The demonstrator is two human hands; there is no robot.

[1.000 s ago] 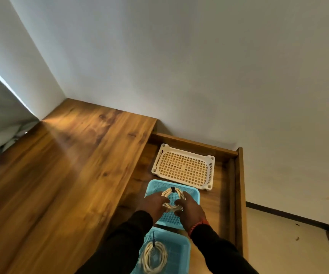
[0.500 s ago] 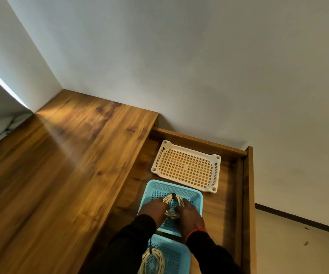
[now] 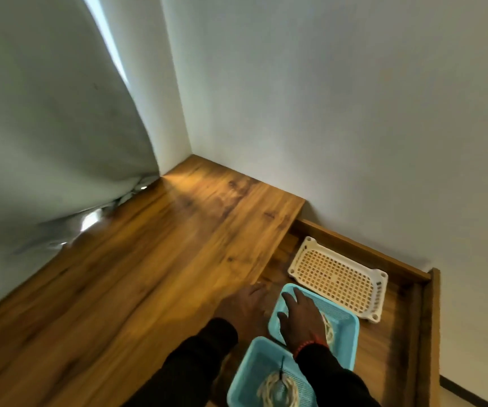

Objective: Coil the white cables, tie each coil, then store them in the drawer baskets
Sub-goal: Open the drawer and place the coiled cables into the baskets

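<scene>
Three baskets sit in the open wooden drawer [image 3: 413, 292]. The middle blue basket [image 3: 345, 324] holds a white cable coil [image 3: 328, 329], mostly hidden under my right hand [image 3: 301, 318], which hovers over it with fingers spread and holds nothing. My left hand [image 3: 244, 302], blurred, is over the tabletop's edge beside that basket, fingers apart and empty. The near blue basket [image 3: 245, 374] holds another white coil [image 3: 278, 392] tied with a dark tie. The cream basket [image 3: 338, 277] at the far end is empty.
The wooden tabletop [image 3: 137, 274] stretches to the left of the drawer. A grey curtain [image 3: 40, 142] hangs down onto the table at the left. White walls close the corner behind; the floor shows at the bottom right.
Both hands have let go of the coil in the middle blue basket and lifted off to the left. The view has swung left and up.
</scene>
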